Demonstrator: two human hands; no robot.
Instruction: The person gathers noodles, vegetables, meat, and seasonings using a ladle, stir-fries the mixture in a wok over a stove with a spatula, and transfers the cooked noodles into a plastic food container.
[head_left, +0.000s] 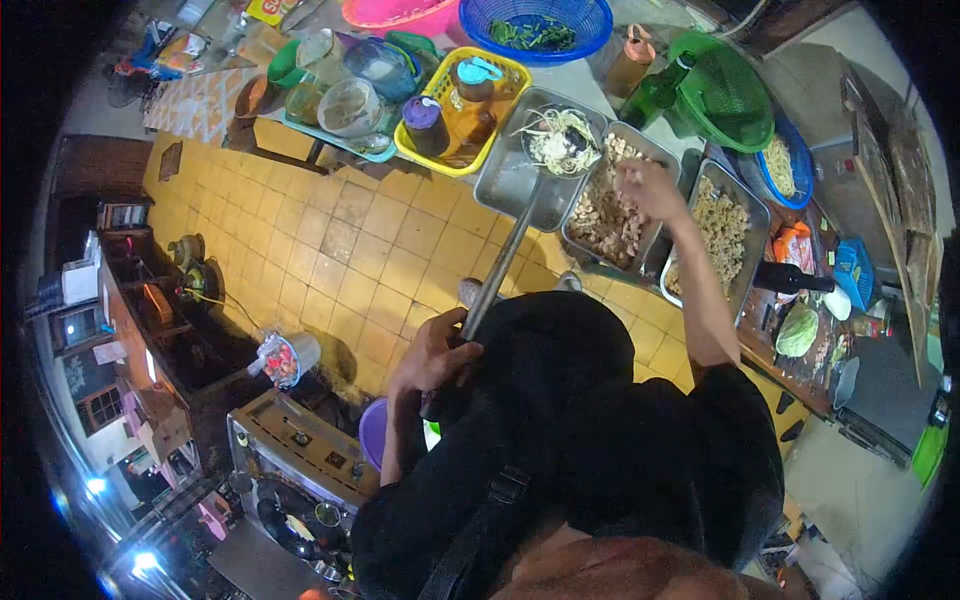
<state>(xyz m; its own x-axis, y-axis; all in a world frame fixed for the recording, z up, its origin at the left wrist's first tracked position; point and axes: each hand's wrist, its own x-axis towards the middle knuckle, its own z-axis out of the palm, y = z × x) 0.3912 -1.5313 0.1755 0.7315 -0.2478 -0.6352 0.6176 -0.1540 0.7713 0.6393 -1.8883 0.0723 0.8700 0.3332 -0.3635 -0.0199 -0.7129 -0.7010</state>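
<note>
Our left hand (432,352) grips the long ladle (520,210), its bowl of noodles over a steel tray (505,185). Our right hand (645,185) pinches bits from the neighbouring tray (610,215). Tilting the ladle could spill noodles.

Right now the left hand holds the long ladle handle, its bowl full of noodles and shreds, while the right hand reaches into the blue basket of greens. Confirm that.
Not quite. The head view shows the right hand over the steel tray of brownish pieces, not the blue basket. The left hand does hold the ladle, its bowl full of noodles and shreds.
</note>
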